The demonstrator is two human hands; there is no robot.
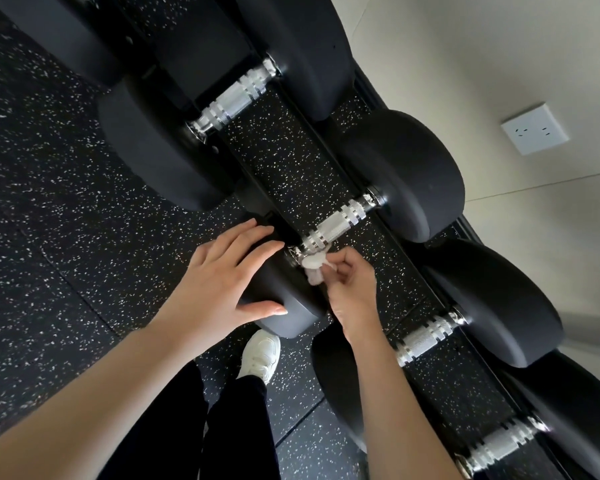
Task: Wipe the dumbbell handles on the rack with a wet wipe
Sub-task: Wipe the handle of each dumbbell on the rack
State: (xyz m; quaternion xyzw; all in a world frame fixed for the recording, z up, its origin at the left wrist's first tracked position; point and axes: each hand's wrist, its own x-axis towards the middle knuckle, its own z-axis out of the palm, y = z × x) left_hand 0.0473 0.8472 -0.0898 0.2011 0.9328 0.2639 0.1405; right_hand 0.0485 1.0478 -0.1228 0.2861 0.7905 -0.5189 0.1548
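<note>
While left hand [222, 271] lies flat on dumbbell head [284, 292], right hand [350, 282] pinches one wipe [314, 266]; four handles visible

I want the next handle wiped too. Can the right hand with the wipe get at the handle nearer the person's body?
Probably yes. The right hand pinches the wipe beside that handle, whose top lies bare with nothing across it.
</note>
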